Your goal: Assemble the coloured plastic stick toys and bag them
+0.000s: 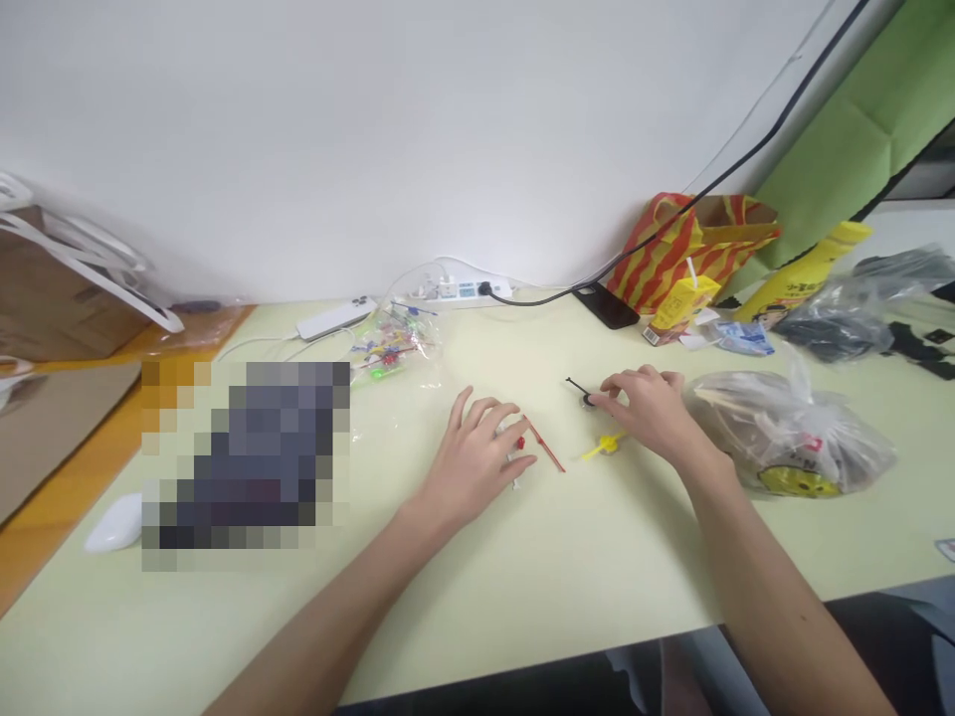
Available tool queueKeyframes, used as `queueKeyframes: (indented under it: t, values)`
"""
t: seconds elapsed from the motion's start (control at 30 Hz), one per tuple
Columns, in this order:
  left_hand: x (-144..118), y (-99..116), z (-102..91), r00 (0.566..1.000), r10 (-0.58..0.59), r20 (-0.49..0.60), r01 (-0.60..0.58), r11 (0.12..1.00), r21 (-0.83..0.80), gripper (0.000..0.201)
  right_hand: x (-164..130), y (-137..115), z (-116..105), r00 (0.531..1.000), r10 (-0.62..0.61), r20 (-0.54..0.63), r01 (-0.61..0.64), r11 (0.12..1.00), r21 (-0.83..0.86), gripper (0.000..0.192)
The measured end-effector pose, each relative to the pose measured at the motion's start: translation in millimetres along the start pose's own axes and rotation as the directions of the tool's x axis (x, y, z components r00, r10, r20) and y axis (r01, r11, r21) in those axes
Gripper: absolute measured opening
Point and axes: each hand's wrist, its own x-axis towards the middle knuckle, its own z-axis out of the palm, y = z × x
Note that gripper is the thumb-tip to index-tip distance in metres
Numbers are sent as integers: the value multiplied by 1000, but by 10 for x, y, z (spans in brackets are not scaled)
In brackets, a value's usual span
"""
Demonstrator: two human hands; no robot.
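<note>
My left hand hovers low over the table with its fingers spread apart. Under and beside its fingertips lie a small white plastic piece with a red part and a thin red plastic stick; the white piece is partly hidden. My right hand is closed, thumb and forefinger meeting at a small black plastic piece with a thin black stick pointing up and left. Just below this hand, a small yellow plastic piece with a thin tail rests on the table.
A clear bag of colourful plastic pieces lies left of centre, near a power strip. Pixelated dark object at left. At right stand a knotted plastic bag, yellow drink carton, phone and striped bag.
</note>
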Motion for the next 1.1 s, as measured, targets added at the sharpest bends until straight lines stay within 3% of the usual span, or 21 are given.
queueKeyframes:
  t: [0.13,0.27,0.37,0.57,0.73,0.97,1.1]
  values:
    - [-13,91,25,992,45,-116,-48,998,-27,22,8,-38,72,998,-5,56,2,998,67,23]
    - [-14,159,48,981,79,-174,-90,995,-54,23,17,-66,93,1000,-18,-23,21,986,163,23]
    - [-19,165,51,976,52,-210,-69,995,-73,26,10,-113,54,997,-27,-78,51,943,328,26]
    - [-28,118,50,956,-49,-290,22,995,-96,33,-69,-392,-28,987,-143,-70,148,663,733,26]
    - [-21,120,35,933,-9,-360,-41,991,-129,32,-167,-647,8,957,-267,-114,239,502,831,18]
    - [-2,101,25,907,39,-420,-97,988,-117,20,-203,-749,21,939,-328,-103,242,417,876,18]
    - [4,36,18,907,26,-420,-87,988,-127,14,-214,-811,-9,953,-254,-164,276,510,815,24]
